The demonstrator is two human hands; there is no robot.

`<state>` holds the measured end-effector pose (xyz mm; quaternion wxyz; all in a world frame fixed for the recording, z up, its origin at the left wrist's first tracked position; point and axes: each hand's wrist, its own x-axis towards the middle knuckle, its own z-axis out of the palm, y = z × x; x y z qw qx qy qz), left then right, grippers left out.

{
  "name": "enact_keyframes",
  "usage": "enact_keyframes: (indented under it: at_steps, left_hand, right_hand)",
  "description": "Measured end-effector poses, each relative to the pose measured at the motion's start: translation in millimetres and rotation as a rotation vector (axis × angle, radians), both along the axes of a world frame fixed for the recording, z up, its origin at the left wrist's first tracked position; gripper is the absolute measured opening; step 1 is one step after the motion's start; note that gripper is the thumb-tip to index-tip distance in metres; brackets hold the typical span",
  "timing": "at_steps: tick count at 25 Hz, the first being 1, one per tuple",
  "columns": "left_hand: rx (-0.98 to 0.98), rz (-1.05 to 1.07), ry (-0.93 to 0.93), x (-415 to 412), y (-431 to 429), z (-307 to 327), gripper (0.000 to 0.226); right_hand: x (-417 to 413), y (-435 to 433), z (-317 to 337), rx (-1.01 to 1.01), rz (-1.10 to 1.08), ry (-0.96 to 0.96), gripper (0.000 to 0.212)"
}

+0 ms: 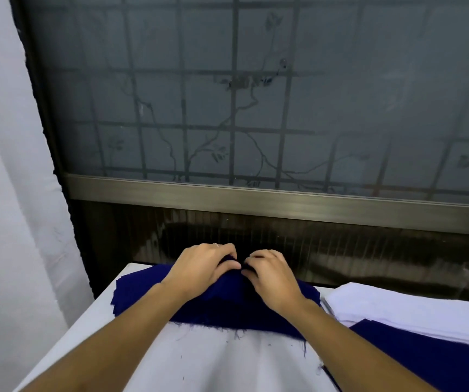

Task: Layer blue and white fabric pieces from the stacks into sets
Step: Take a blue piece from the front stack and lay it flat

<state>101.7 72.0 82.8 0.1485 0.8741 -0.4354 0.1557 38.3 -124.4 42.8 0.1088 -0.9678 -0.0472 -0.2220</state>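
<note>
Under both hands (239,267), the dark blue stack (142,292) has frayed edges.

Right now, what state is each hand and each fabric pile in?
left hand, fingers curled, pinches fabric at the blue stack's far edge
right hand, fingers curled, pinches the same edge next to the left hand
blue stack, piled, top bunched up under both hands
white stack, piled flat, untouched
separate blue piece, lying flat at the white stack's near edge, untouched
</note>
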Motion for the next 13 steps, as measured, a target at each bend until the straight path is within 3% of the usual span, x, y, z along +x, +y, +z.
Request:
enact_keyframes:
  at_steps: [3, 7, 13]
  left_hand:
    - [0.085, 0.063, 0.067, -2, 22, 20, 0.031]
    - [-0.07, 0.133, 0.221, -10, 45, 40, 0.021]
    - [0.158, 0.137, 0.297, -36, 63, 52, 0.021]
  right_hand:
    - [-19, -25, 11, 0.014, -0.072, -0.024, 0.027]
    - [-52, -53, 21, -0.064, -0.123, -0.026, 0.026]
    - [-107, -81, 41, -0.245, -0.19, 0.027, 0.028]
